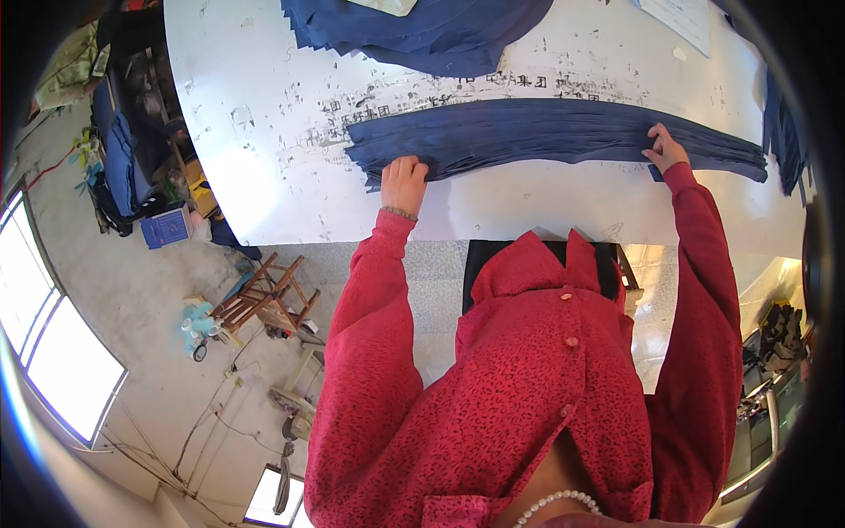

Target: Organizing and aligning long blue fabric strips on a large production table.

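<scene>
A long, curved stack of dark blue fabric pieces point(528, 132) lies across the white table, its many layers fanned along the length. My left hand point(405, 183) is closed over the near corner of the stack's left end. Toward the right end, my right hand point(666, 151) grips the near edge with bent fingers. A small dark blue flap point(655, 172) sticks out below that hand. Which layers each hand pinches is hidden by the fingers.
Farther back on the white table point(308, 207) sits another pile of blue fabric point(431, 40). A paper sheet point(678, 22) lies at the far right, and more dark cloth point(783, 132) hangs by the right edge. A wooden stool point(268, 295) stands on the floor at left.
</scene>
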`<state>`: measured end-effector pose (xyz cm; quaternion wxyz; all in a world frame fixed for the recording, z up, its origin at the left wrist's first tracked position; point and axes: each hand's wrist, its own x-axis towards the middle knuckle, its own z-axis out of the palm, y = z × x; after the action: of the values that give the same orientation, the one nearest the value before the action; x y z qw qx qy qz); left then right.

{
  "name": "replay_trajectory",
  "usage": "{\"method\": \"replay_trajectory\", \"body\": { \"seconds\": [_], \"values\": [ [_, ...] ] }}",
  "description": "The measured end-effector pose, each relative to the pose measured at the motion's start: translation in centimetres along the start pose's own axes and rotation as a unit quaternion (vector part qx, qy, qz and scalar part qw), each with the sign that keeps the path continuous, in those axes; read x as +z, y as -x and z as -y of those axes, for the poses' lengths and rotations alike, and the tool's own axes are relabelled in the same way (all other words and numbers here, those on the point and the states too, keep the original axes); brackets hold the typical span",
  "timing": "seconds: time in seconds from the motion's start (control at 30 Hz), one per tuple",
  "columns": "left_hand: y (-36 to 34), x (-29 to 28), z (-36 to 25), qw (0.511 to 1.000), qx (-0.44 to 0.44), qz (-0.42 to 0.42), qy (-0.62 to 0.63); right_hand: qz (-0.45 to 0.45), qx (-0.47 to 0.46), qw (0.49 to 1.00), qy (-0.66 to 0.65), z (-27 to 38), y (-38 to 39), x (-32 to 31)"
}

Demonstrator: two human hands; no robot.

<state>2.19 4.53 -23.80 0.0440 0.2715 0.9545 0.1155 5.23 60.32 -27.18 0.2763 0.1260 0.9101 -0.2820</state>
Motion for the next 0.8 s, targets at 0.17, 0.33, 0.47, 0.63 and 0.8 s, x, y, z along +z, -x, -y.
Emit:
{"method": "replay_trajectory", "body": {
  "seconds": [0.17,0.33,0.47,0.63,0.8],
  "values": [
    [2.9,0.3,-0.4,0.977,-0.098,0.166,0.095,-0.002,-0.004,1.000,-0.004,-0.1,-0.1,0.0],
    [1.5,0.2,-0.1,0.952,-0.198,0.170,0.159,-0.003,-0.009,1.000,-0.003,-0.3,-0.2,0.1],
    [0.1,0.1,0.6,0.946,-0.224,0.174,0.158,-0.003,-0.010,1.000,-0.008,-0.3,-0.2,0.1],
    [0.0,0.7,1.2,0.980,-0.123,0.115,0.102,-0.004,-0.015,1.000,-0.007,-0.3,-0.3,0.1],
    [-0.1,-0.6,0.9,0.992,-0.076,0.073,0.071,-0.003,-0.018,1.000,-0.013,-0.3,-0.3,0.1]
  ]
}}
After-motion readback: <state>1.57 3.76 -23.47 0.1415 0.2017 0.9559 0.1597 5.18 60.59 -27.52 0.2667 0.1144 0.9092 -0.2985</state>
